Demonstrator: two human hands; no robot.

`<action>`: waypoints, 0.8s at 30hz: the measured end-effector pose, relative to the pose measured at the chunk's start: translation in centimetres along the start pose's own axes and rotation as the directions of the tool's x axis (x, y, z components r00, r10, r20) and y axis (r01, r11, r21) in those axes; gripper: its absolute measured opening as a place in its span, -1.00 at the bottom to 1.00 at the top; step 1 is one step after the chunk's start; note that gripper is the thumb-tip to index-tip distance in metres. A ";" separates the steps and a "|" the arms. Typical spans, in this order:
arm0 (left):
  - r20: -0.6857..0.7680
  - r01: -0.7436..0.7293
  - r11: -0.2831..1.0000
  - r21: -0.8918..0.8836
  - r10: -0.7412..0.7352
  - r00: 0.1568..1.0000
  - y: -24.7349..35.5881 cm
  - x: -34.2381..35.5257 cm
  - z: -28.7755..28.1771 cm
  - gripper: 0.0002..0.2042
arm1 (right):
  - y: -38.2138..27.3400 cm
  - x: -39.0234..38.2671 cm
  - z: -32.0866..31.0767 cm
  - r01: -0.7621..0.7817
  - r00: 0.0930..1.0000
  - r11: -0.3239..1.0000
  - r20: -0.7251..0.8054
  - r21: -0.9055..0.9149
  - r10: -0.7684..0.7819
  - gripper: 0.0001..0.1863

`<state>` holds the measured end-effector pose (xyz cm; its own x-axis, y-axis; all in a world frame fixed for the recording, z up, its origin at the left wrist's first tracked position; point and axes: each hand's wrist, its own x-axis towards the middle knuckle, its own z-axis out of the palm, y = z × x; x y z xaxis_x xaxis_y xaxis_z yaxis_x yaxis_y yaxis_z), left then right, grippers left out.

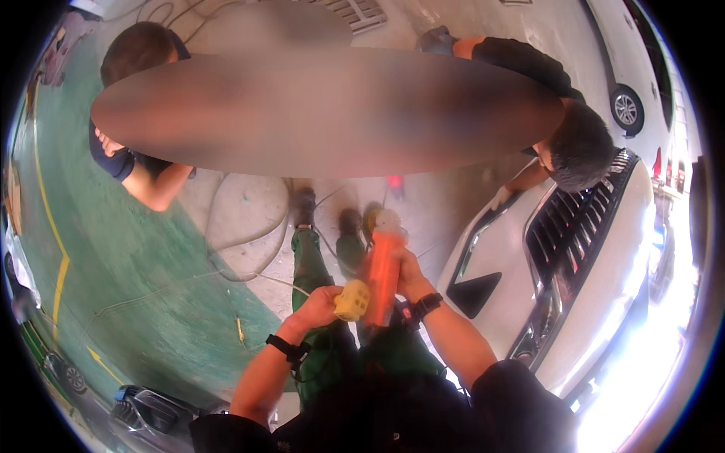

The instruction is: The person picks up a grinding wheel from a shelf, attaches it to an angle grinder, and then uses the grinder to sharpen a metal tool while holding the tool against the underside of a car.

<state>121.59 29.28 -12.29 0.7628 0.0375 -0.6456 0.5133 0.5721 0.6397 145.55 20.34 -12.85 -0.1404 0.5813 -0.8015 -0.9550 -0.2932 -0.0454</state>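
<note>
My left hand (316,306) is closed around a yellow socket block (351,302) with dark holes in its face. A thin cable runs to it from the floor on the left. Close beside it, my right hand (410,275) grips an orange-red power tool (383,268) that looks like an angle grinder. Its greyish head (387,220) points away from me and its body slants over my green trousers. The socket block nearly meets the tool's near end; whether they touch I cannot tell. A small red and black piece (408,313) shows by my right wrist.
A white car bumper with a dark grille (578,219) stands at my right, with a person (581,143) leaning over it. Another person (140,57) is at the far left. Hoses (219,249) loop across the floor. A large blurred patch hides the far middle.
</note>
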 end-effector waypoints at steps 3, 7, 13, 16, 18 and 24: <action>0.002 0.030 0.989 -0.144 -0.030 1.000 0.1 -0.8 2.0 -0.69 | -0.6 -1.2 0.5 0.044 0.999 0.999 0.014 0.009 -0.044 -0.40; 0.032 -0.051 0.987 -0.153 0.057 0.998 -1.2 -1.5 3.6 -0.73 | -1.4 -1.6 0.2 0.000 0.996 0.999 0.085 -0.042 0.004 -0.42; -0.031 -0.081 0.961 0.263 0.092 0.995 -3.6 -7.1 5.1 -0.71 | -3.4 1.4 -2.6 0.058 0.971 0.980 -0.219 -0.191 -0.100 -0.53; -0.180 -0.043 0.957 0.288 0.098 0.979 -1.9 -14.1 4.3 -0.71 | -6.5 0.8 -4.5 0.066 0.964 0.960 -0.232 -0.273 -0.132 -0.53; -0.488 -0.077 0.979 -0.191 -0.027 0.872 -7.5 -18.9 4.1 -0.71 | -6.6 -0.7 -1.4 0.010 0.975 0.947 -0.206 -0.320 -0.080 -0.51; -0.901 -0.261 0.875 -0.409 -0.343 0.265 -15.1 -33.0 2.4 -0.67 | -5.1 -5.6 6.5 -0.083 0.964 0.811 -0.253 -0.579 -0.082 -0.55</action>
<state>89.66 17.48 0.36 -0.3283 0.5525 -0.7661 0.0892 0.8256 0.5572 149.46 23.49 -4.21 0.0089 0.3922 -0.9198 -0.6120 -0.7253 -0.3152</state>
